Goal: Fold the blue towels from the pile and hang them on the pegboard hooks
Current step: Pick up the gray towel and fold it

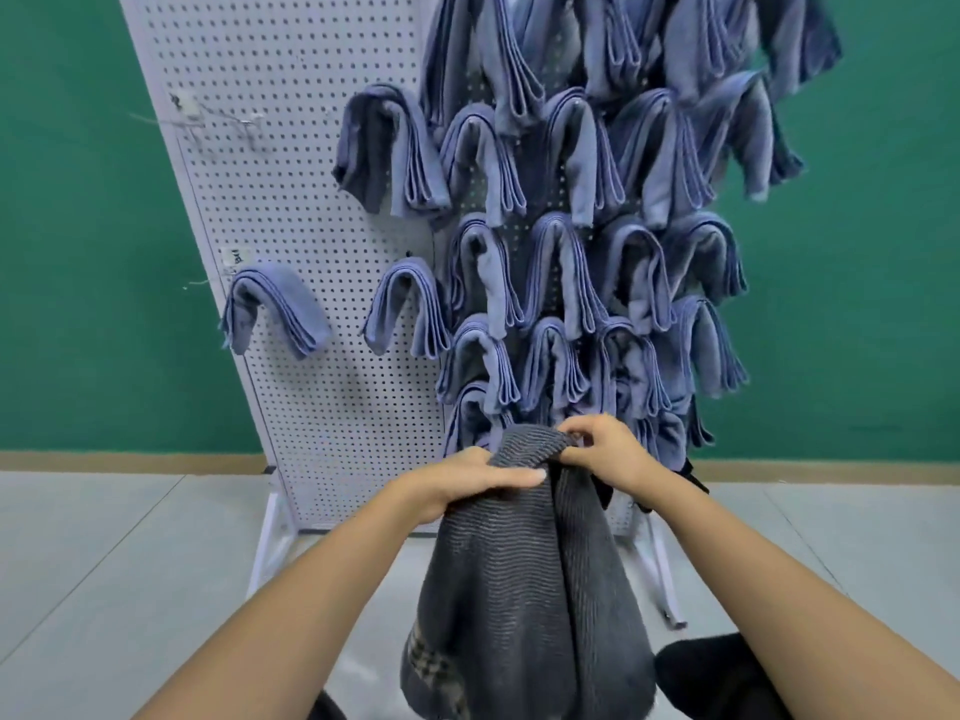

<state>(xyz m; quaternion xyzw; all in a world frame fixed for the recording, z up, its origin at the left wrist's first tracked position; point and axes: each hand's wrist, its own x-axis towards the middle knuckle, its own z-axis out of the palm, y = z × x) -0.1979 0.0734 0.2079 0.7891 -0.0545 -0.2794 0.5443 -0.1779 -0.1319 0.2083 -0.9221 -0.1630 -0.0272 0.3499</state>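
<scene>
I hold a dark grey ribbed towel [524,574] up in front of the white pegboard [291,210]; it hangs folded down from my hands. My left hand [467,483] grips its top edge from the left, fingers laid across the fold. My right hand [605,449] pinches the top fold from the right. Several folded blue towels [561,272] hang draped over hooks across the board's right side, with two more [275,309] lower left. The hook behind the grey towel is hidden.
Bare metal hooks [228,122] stick out at the board's upper left. The board stands on white legs [270,543] on a pale tiled floor, against a green wall. A dark shape [711,672] lies at the lower right.
</scene>
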